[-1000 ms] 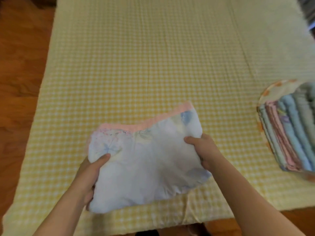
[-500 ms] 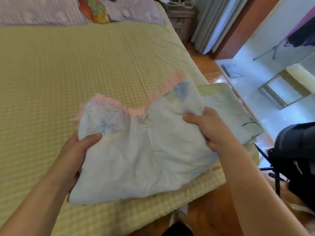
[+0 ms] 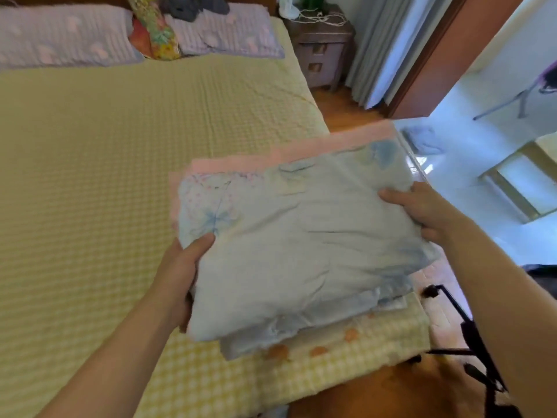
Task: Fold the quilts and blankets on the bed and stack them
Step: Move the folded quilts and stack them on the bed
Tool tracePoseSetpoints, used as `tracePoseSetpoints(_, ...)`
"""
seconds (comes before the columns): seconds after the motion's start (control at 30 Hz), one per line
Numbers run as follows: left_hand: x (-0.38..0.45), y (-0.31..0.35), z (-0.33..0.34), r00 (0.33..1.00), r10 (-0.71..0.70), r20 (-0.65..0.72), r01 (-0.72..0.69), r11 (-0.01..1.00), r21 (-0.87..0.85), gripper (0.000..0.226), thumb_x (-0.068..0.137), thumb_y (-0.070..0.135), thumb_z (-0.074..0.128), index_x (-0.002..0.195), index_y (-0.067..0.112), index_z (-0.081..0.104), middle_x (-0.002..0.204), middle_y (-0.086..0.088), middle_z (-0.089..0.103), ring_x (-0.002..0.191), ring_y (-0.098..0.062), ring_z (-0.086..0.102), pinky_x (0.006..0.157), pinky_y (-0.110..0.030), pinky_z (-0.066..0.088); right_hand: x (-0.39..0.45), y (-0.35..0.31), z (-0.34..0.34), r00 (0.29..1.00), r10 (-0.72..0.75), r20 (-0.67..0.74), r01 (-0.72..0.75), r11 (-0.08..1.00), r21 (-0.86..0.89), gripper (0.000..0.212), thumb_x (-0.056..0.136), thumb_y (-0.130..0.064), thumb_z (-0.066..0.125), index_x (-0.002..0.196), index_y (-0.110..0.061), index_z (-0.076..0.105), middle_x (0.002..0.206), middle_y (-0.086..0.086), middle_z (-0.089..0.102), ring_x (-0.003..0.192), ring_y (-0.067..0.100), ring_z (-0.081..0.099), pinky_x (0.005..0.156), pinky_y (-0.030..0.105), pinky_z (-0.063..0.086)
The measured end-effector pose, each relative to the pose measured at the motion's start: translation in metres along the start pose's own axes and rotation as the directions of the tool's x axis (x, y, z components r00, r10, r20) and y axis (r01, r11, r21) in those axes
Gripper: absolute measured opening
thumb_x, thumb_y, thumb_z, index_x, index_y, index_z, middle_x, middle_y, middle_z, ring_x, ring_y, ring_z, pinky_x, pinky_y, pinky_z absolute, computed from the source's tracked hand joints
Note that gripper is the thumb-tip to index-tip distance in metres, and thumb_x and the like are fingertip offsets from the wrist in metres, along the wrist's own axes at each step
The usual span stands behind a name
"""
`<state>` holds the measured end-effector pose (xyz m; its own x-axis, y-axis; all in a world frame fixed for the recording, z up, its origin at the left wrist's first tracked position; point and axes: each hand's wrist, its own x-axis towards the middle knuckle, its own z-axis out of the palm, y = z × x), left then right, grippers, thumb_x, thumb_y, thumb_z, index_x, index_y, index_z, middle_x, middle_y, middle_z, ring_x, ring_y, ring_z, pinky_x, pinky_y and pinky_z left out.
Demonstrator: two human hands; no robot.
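I hold a folded pale blue quilt (image 3: 295, 245) with a pink border along its far edge, over the bed's near right corner. My left hand (image 3: 180, 273) grips its left side, thumb on top. My right hand (image 3: 422, 209) grips its right side. Beneath it, the stack of folded blankets (image 3: 319, 342) peeks out at the near edge, with an orange-spotted cream layer showing. Whether the quilt rests on the stack or hangs just above it I cannot tell. The bed (image 3: 90, 176) has a yellow checked cover.
Two lilac pillows (image 3: 60, 34) and a bright floral cushion (image 3: 153, 31) lie at the head of the bed. A bedside cabinet (image 3: 319, 52) stands at the far right. A black tripod (image 3: 470, 336) stands on the wooden floor by the bed's right corner.
The view swung right and up the bed. Both hands carried the folded quilt to the right, over the stack at the bed's corner, which is now mostly covered.
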<state>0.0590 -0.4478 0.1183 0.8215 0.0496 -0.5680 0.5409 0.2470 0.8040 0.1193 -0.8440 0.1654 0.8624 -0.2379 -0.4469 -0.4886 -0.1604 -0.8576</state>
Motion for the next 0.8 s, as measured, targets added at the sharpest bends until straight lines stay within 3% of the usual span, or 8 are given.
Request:
tracePoseSetpoints(0.1,0.034,-0.068,0.01,0.988,-0.131,-0.079,0.152,0.907,0.392,0.048,0.099,0.032,0.063,0.141,0.019,0.045,0.133,-0.005,0.063,0.109,-0.03,0.067,0.083,-0.041,0.053,0.05,0.092,-0.011,0.981,0.143,-0.13,-0.178,0.929,-0.324,0.05,0.087,-0.023,0.074,0.131,-0.008,0.057,0.126,0.018,0.065,0.108,0.033,0.065,0.095,0.05,0.053)
tracePoseSetpoints(0.2,0.045,-0.089,0.01,0.887,0.336,-0.317,0.076,0.571,0.817,0.064,0.095,0.032,0.063,0.15,0.011,0.038,0.142,-0.024,0.045,0.126,-0.046,0.048,0.101,-0.051,0.042,0.065,0.123,-0.005,0.958,-0.089,-0.271,-0.095,0.796,-0.597,0.069,0.091,-0.032,0.066,0.15,-0.015,0.036,0.148,0.016,0.043,0.133,0.034,0.042,0.111,0.047,0.037)
tracePoseSetpoints(0.27,0.037,-0.079,0.039,0.789,0.612,-0.057,-0.1,0.22,0.97,0.055,0.097,0.033,0.057,0.147,0.014,0.046,0.146,-0.024,0.042,0.132,-0.046,0.041,0.107,-0.056,0.037,0.063,0.117,0.015,0.889,-0.432,-0.151,0.167,0.613,-0.772,0.061,0.096,-0.035,0.056,0.15,-0.014,0.037,0.152,0.014,0.038,0.139,0.033,0.033,0.116,0.046,0.028)
tracePoseSetpoints(0.3,0.04,-0.077,0.057,0.788,0.604,0.122,-0.193,0.054,0.98,0.055,0.099,0.04,0.049,0.149,0.019,0.044,0.152,-0.021,0.037,0.139,-0.043,0.035,0.113,-0.055,0.032,0.065,0.112,0.03,0.848,-0.53,-0.022,0.264,0.458,-0.849,0.059,0.098,-0.042,0.049,0.15,-0.015,0.038,0.154,0.014,0.036,0.142,0.033,0.029,0.118,0.047,0.025)
tracePoseSetpoints(0.37,0.065,-0.076,0.093,0.827,0.479,0.295,-0.278,-0.107,0.954,0.06,0.101,0.053,0.03,0.157,0.031,0.029,0.165,-0.013,0.02,0.152,-0.039,0.014,0.123,-0.055,0.014,0.083,0.109,0.059,0.829,-0.527,0.188,0.336,0.199,-0.921,0.065,0.099,-0.056,0.029,0.154,-0.022,0.03,0.162,0.011,0.024,0.149,0.033,0.017,0.122,0.051,0.012)
tracePoseSetpoints(0.47,0.127,-0.089,0.101,0.898,0.415,0.147,-0.091,-0.152,0.984,0.067,0.099,0.065,0.014,0.161,0.039,0.01,0.17,-0.006,0.0,0.155,-0.037,-0.009,0.121,-0.061,-0.007,0.134,0.122,0.076,0.907,-0.4,0.136,0.232,0.204,-0.951,0.069,0.099,-0.065,0.016,0.158,-0.029,0.014,0.167,0.005,0.007,0.153,0.031,-0.002,0.121,0.054,-0.004)
tracePoseSetpoints(0.57,0.17,-0.132,0.067,0.913,0.397,-0.089,0.11,-0.03,0.994,0.069,0.095,0.072,0.003,0.158,0.045,-0.008,0.168,0.004,-0.018,0.153,-0.031,-0.021,0.118,-0.068,-0.004,0.181,0.155,0.082,0.903,-0.41,0.131,0.243,0.235,-0.941,0.068,0.099,-0.065,0.013,0.158,-0.032,0.008,0.167,-0.001,0.003,0.153,0.028,-0.003,0.122,0.055,0.003)
tracePoseSetpoints(0.8,0.198,-0.168,0.063,0.909,0.401,-0.118,0.13,-0.004,0.992,0.067,0.097,0.07,0.011,0.158,0.045,-0.003,0.168,0.006,-0.017,0.153,-0.031,-0.02,0.116,-0.071,-0.003,0.218,0.205,0.093,0.879,-0.454,0.145,0.328,0.356,-0.875,0.061,0.103,-0.055,0.024,0.158,-0.032,0.013,0.167,-0.005,0.006,0.154,0.021,-0.002,0.124,0.046,0.009)
